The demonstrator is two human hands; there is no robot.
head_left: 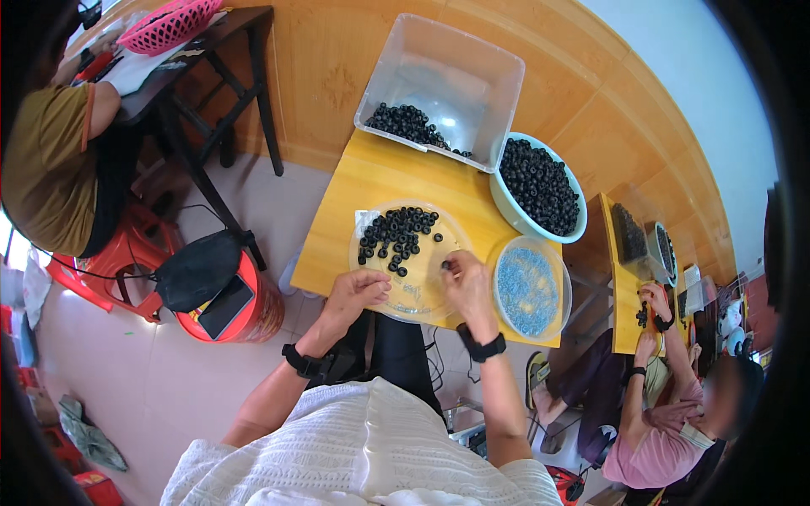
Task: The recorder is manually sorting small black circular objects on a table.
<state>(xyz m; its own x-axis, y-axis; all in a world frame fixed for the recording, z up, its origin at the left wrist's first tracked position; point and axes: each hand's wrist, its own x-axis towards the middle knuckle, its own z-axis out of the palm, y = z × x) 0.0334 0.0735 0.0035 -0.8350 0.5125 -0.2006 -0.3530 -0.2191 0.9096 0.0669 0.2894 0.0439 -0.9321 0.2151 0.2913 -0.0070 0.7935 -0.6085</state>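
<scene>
On the yellow table lies a shallow clear round tray [424, 291] with a heap of small black rings [401, 232] towards its far left. My right hand [472, 291] is above the tray's right side, thumb and fingertips pinched on one black ring [446, 266]. My left hand [358, 295] is at the tray's near left edge, its thumb and fingers pressed together; whatever they hold is too small to make out. A few tiny pale pieces lie in the tray between the hands. Just right of my right hand, many thin bluish clear pieces [527, 291] fill another round clear dish [567, 305].
Further back on the table [333, 228] stand a clear plastic bin [451, 59] with black rings and a pale blue bowl [506, 201] full of them. At left is a red bucket [263, 316] bearing a phone [226, 306]. Two other people sit at tables left and right.
</scene>
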